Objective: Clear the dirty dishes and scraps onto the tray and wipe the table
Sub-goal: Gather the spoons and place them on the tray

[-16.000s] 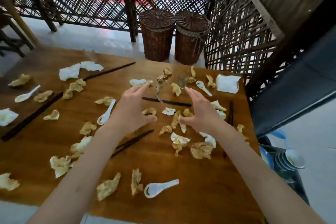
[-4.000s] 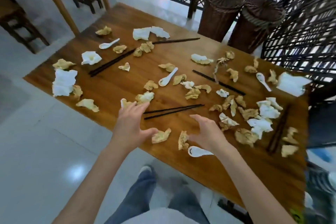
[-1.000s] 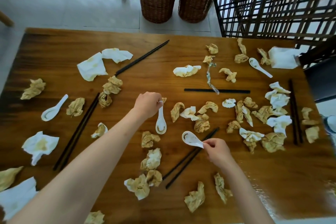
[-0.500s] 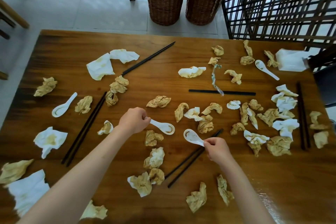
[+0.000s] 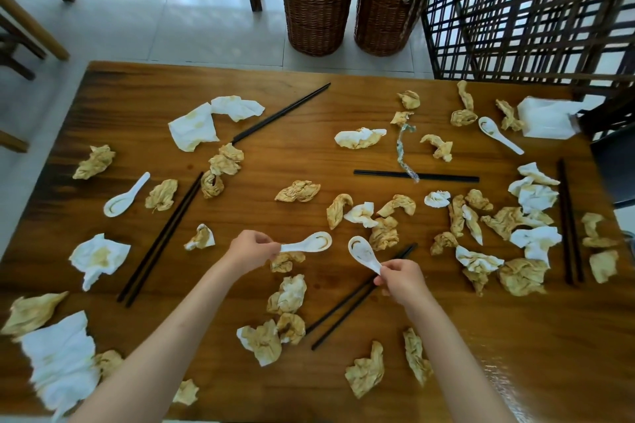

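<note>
Spoons: two white soup spoons up off the counter, one in each grip, bowls nearly meeting in the middle.
Left spoon: handle pinched by the left hand, bowl pointing toward the other grip.
Right spoon: handle pinched by the right hand, bowl angled up and away toward the left grip.
Under the right grip: a pair of black chopsticks lying slantwise.
Between and below the grips: stained, crumpled napkins.
Far out from the left grip: a third spoon resting flat.
Well beyond the right grip: a fourth spoon, beside a white napkin stack.
Beyond the counter: two wicker baskets.
</note>
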A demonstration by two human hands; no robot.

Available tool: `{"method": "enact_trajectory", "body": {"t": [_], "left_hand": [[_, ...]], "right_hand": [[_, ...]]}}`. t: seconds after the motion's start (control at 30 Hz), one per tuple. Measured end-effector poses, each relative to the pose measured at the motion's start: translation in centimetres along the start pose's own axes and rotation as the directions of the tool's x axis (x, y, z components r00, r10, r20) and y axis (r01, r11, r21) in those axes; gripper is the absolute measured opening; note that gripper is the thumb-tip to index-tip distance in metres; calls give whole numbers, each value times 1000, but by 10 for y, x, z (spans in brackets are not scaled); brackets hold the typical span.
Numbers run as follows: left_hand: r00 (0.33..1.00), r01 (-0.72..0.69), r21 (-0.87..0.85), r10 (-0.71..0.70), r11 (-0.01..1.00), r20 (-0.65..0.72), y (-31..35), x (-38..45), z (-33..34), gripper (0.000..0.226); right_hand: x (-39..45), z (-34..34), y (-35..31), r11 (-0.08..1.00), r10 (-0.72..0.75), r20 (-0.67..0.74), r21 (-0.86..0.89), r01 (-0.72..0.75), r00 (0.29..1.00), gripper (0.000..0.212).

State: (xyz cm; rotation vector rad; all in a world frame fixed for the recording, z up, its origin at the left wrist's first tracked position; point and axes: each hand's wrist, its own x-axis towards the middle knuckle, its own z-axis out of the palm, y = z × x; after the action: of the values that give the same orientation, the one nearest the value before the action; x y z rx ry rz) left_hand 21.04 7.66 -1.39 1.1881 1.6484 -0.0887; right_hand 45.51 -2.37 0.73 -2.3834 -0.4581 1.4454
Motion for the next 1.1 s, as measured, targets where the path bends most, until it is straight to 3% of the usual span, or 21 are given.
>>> {"method": "enact_trajectory", "body": {"t": [0.17,0.37,0.73,1.1], "left_hand": [[993,109,-331,-116,937,1,-16,-29,10,12],[982,126,-554,-184,823,-51,-46,-63,14,14],[957,-35,-600,-147,800,-252,-102,-85,-52,14],[965,-78,-564,-80,822,-250,-164,-52,-178,15]], "right_hand": [[-9,4,-2,999,-35,59,-13,36,998,14],[-19,26,-9,992,-106,148,-56,115,983,15],[-47,81,-41,977,-154,227,-109,182,962,13],[-82,199,-95,972,-201,150,-92,216,968,13]]}}
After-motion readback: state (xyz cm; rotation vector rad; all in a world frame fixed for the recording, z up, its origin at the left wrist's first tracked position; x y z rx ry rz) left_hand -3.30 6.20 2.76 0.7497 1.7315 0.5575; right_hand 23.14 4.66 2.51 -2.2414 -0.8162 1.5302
